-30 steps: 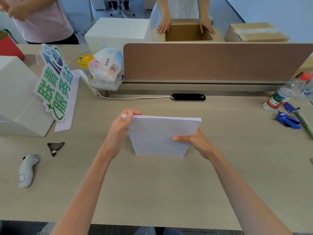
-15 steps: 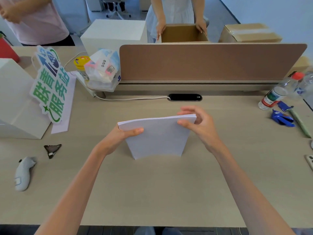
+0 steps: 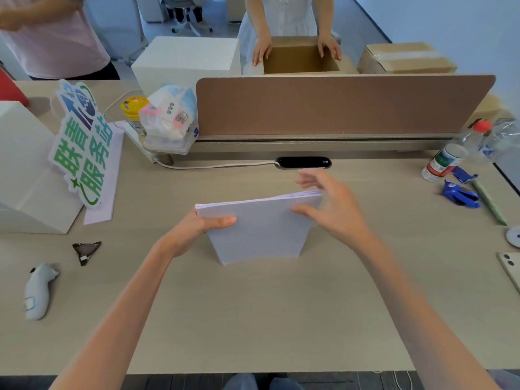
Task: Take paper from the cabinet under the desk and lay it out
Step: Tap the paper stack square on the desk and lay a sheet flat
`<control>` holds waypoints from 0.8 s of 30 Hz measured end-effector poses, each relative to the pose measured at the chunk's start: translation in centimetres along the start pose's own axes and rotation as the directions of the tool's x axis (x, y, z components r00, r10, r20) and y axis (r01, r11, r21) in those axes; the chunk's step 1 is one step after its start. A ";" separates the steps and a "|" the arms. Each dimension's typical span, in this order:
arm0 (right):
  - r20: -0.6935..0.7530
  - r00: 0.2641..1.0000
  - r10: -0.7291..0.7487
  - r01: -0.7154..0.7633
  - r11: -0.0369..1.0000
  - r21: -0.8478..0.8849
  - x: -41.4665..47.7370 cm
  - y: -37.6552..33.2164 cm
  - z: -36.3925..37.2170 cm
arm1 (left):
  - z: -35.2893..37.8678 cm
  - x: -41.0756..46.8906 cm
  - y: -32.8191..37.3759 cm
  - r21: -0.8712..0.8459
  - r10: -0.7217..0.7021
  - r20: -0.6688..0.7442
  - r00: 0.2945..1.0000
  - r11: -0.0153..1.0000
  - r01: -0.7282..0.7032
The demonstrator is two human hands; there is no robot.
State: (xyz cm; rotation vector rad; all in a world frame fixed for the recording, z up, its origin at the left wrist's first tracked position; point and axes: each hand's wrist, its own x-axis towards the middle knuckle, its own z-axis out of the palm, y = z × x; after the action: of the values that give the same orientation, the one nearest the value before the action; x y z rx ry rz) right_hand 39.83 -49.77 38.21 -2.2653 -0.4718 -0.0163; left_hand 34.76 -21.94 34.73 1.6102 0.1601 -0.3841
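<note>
I have one view only, a wide-angle camera on the wearer's head; it looks forward and down over the desk (image 3: 253, 319), close above both forearms; the near desk edge runs along the bottom, the brown divider panel (image 3: 337, 108) crosses the upper part; straight lines bow toward the frame's edges.

Bright even light, soft shadows; edges bowed, right hand (image 3: 332, 204) motion-blurred.

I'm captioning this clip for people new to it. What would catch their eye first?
The white paper stack standing on edge mid-desk, gripped by the left hand while the right hand fingers its top corner. Next, the green-lettered sign at the left, then the brown divider panel behind.
</note>
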 end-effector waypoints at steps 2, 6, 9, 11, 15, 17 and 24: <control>0.196 0.971 0.137 -0.193 0.933 0.304 0.3 1.4 -0.3 | -0.4 -0.1 -0.1 0.024 -0.012 0.016 1.000 1.000 0.011; 0.472 0.859 0.197 -0.408 0.821 0.400 0.0 3.4 2.2 | 0.0 0.0 -1.0 0.061 -0.074 -0.003 0.997 0.995 0.074; 0.416 0.887 0.200 -0.405 0.768 0.496 0.2 3.2 3.7 | 0.3 0.1 -1.2 0.057 -0.095 -0.022 0.995 0.994 0.096; 0.410 0.895 0.175 -0.387 0.761 0.521 0.8 2.9 4.1 | -0.1 0.3 -0.9 0.056 -0.090 -0.043 0.995 0.994 0.093; 0.445 0.887 0.127 -0.368 0.775 0.514 2.7 2.0 5.2 | -2.6 0.9 0.1 0.058 -0.101 -0.049 0.994 0.993 0.103; 0.475 0.870 0.132 -0.387 0.779 0.493 4.2 1.6 6.3 | -4.5 1.6 0.5 0.073 -0.145 -0.036 0.989 0.986 0.147; 0.553 0.785 0.279 -0.556 0.711 0.431 9.8 2.4 13.3 | -12.0 7.0 -2.1 -0.050 -0.288 0.056 0.956 0.955 0.291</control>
State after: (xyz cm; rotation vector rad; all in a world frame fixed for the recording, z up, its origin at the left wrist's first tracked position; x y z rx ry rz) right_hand 47.95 -38.36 29.13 -1.6941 -0.1240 0.8171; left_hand 42.41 -10.83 30.77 1.5212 0.3708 -0.6384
